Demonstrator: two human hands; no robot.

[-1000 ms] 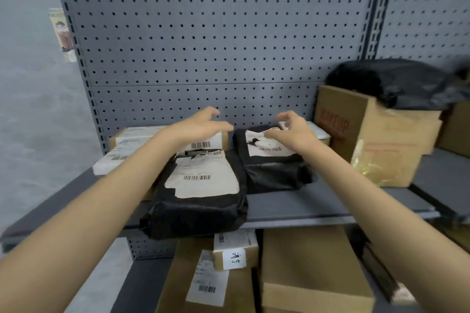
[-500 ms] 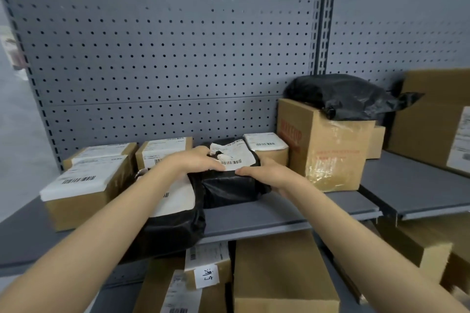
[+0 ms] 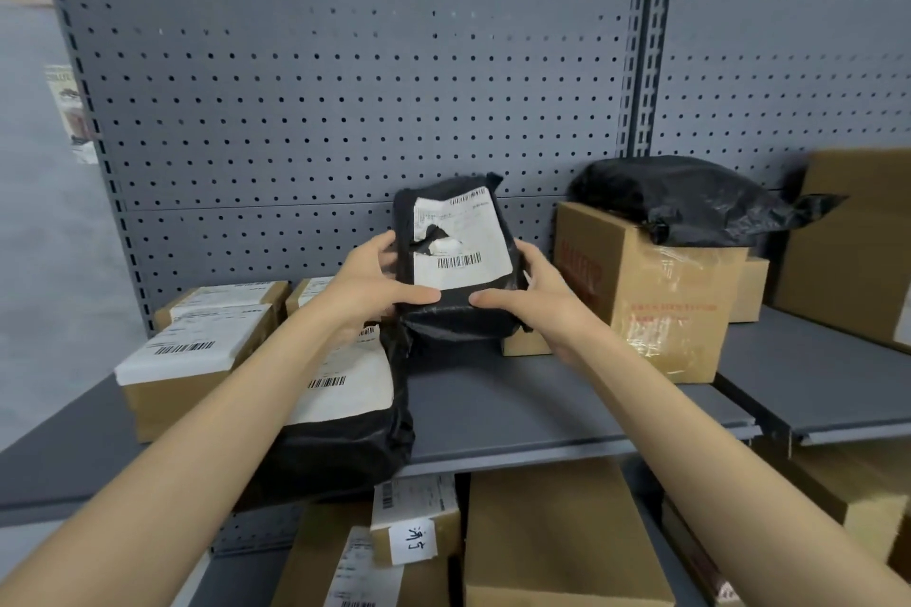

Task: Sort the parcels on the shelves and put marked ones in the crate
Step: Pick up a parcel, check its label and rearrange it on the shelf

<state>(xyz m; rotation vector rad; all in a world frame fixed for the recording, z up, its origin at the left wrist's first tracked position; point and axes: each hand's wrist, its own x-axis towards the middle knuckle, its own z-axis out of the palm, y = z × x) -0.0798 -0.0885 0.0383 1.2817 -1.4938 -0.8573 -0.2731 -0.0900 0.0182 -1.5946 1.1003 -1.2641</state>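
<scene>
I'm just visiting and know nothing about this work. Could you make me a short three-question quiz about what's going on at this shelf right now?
1. True or false: both hands, left and right, grip the black parcel with the torn white label.
2. What lies on top of the taped cardboard box? A) a black plastic bag B) a white envelope C) nothing
3. Fill in: the large black parcel under the left forearm overhangs the shelf's ____ edge.

Key: 1 true; 2 A, the black plastic bag; 3 front.
</scene>
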